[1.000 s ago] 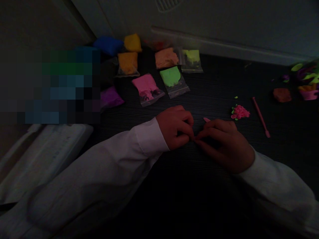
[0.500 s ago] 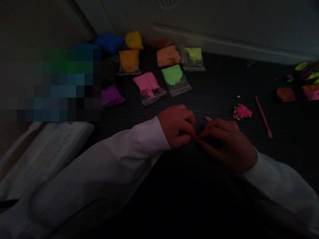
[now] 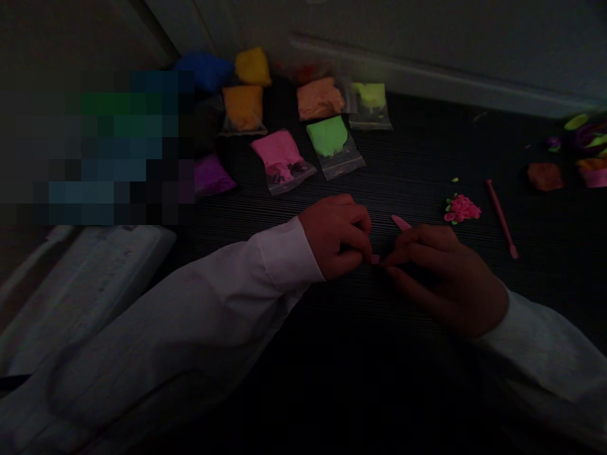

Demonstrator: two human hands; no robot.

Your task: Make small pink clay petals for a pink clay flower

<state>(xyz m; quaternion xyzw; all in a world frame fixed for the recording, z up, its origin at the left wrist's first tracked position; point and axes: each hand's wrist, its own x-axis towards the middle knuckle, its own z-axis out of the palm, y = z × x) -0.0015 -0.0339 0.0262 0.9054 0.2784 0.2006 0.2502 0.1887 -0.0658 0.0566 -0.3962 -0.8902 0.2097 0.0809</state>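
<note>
My left hand [image 3: 336, 237] rests low over the dark table with its fingers curled in a pinch. A small pink piece [image 3: 375, 259], clay by its look, pokes out from those fingertips. Just to the right, my right hand [image 3: 443, 275] has thumb and forefinger nearly together at the piece's other end; whether anything is between them is too dark to see. From behind the right forefinger juts the pointed pink end of a tool [image 3: 401, 222], seemingly lying on the table. Beyond that hand sits a cluster of tiny pink roses with green leaves [image 3: 463, 209].
A thin pink modelling tool [image 3: 501, 218] lies at the right, near a brown lump [image 3: 545, 176]. Bags of coloured clay, among them pink [image 3: 279, 155], green [image 3: 328, 138] and orange [image 3: 243, 107], line the back. A white power strip [image 3: 118, 259] is at the left.
My right hand has shifted a little to the right, away from the left fingertips. More of the pink piece and of the tool's pointed end now shows. The view has tipped slightly down.
</note>
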